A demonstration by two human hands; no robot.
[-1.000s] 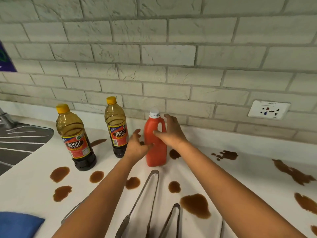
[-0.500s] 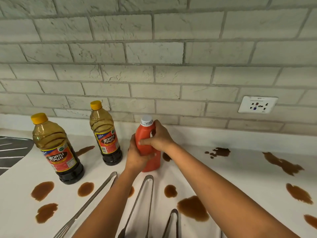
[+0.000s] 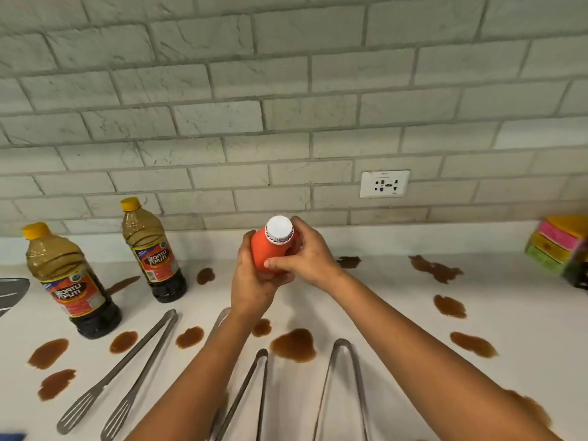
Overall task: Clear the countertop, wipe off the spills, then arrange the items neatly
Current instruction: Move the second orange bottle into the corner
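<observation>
Both my hands hold an orange bottle (image 3: 265, 251) with a white cap, lifted off the white countertop (image 3: 515, 313) and tilted toward me. My left hand (image 3: 251, 281) grips its lower body from the left. My right hand (image 3: 305, 259) wraps its upper body from the right, thumb across the front. Two soy sauce bottles with yellow caps stand at the left, one near (image 3: 68, 281) and one further back (image 3: 152, 249). Brown spills dot the counter, the largest (image 3: 294, 345) below my hands. Three metal tongs lie in front: left (image 3: 127, 370), middle (image 3: 251, 393), right (image 3: 342, 386).
A stack of coloured sponges (image 3: 558, 243) sits at the far right by the wall. A wall socket (image 3: 384, 183) is set in the brick backsplash. The dark sink drainer edge (image 3: 11, 291) shows at the far left. A blue cloth corner (image 3: 11, 437) peeks in bottom left.
My hands closed round the orange bottle and lifted it off the counter, tilting its cap toward me. The camera shifted right, bringing the sponges into view.
</observation>
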